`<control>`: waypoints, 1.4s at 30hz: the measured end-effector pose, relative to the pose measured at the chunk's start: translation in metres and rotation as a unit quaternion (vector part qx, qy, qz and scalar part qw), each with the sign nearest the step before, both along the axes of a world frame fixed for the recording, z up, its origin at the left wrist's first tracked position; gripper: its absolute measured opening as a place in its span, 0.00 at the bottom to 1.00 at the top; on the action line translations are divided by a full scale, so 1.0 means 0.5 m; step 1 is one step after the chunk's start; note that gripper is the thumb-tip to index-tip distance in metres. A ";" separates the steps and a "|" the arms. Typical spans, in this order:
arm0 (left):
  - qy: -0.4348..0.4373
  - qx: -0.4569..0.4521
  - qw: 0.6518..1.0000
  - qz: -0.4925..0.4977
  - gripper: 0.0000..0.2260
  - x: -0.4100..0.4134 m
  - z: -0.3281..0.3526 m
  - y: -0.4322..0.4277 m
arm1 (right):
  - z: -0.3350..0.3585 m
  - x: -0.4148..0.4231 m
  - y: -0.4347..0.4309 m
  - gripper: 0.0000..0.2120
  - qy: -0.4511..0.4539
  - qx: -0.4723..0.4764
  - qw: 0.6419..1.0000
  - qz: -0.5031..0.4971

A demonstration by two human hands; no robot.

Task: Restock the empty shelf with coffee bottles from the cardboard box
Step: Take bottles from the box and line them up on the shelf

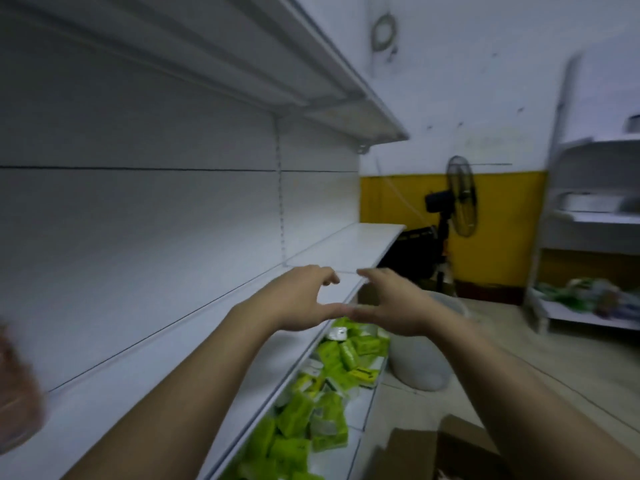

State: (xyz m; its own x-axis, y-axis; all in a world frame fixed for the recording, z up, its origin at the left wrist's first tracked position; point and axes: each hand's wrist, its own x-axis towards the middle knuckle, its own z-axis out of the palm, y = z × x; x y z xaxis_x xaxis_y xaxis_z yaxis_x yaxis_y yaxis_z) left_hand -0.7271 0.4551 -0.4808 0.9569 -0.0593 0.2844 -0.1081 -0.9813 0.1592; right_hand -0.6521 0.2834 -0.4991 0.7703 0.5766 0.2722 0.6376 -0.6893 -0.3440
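The white shelf [194, 341] runs from the lower left toward the middle and carries nothing except a blurred brown object [17, 389] at the far left edge, too smeared to identify. My left hand [301, 299] and my right hand [391, 303] hover side by side over the shelf's front edge, fingers loosely curved toward each other, thumbs nearly touching, holding nothing. The cardboard box [433, 452] lies on the floor at the bottom right, flaps open; its contents are hidden.
Below the shelf, a lower shelf [360, 407] holds several green packets [332, 368]. A pale sack [422, 362] sits on the floor beside it. A standing fan [457, 199] stands by the yellow wall; another rack [588, 216] is at right.
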 end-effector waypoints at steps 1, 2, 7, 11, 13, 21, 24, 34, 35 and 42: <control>0.006 -0.008 1.000 -0.011 0.27 0.022 -0.009 -0.020 | -0.011 0.014 -0.025 0.42 0.012 -0.009 1.000 -0.014; 0.015 -0.013 1.000 -0.021 0.26 0.045 -0.020 -0.039 | -0.020 0.025 -0.051 0.41 0.024 -0.018 0.999 -0.029; 0.034 -0.038 0.995 -0.085 0.25 0.134 -0.081 -0.137 | -0.056 0.045 -0.162 0.41 0.063 -0.054 0.990 -0.111; 0.057 -0.058 0.990 -0.116 0.26 0.174 -0.132 -0.194 | -0.104 0.035 -0.231 0.41 0.079 -0.070 0.980 -0.171; 0.072 -0.053 0.987 -0.133 0.27 0.186 -0.156 -0.228 | -0.129 0.022 -0.260 0.39 0.096 -0.062 0.974 -0.198; 0.129 -0.016 0.968 -0.216 0.26 0.179 -0.276 -0.372 | -0.257 -0.046 -0.393 0.39 0.154 -0.023 0.934 -0.322; 0.161 -0.014 0.959 -0.232 0.26 0.183 -0.335 -0.403 | -0.306 -0.050 -0.431 0.38 0.187 -0.019 0.922 -0.338; 0.263 -0.011 0.944 -0.198 0.25 0.229 -0.482 -0.451 | -0.470 -0.004 -0.467 0.32 0.292 0.020 0.900 -0.322; 0.268 -0.011 0.944 -0.193 0.26 0.241 -0.499 -0.452 | -0.484 0.010 -0.470 0.31 0.297 0.026 0.897 -0.326; 0.375 -0.011 0.914 -0.156 0.26 0.350 -0.660 -0.439 | -0.629 0.120 -0.454 0.29 0.374 0.034 0.862 -0.341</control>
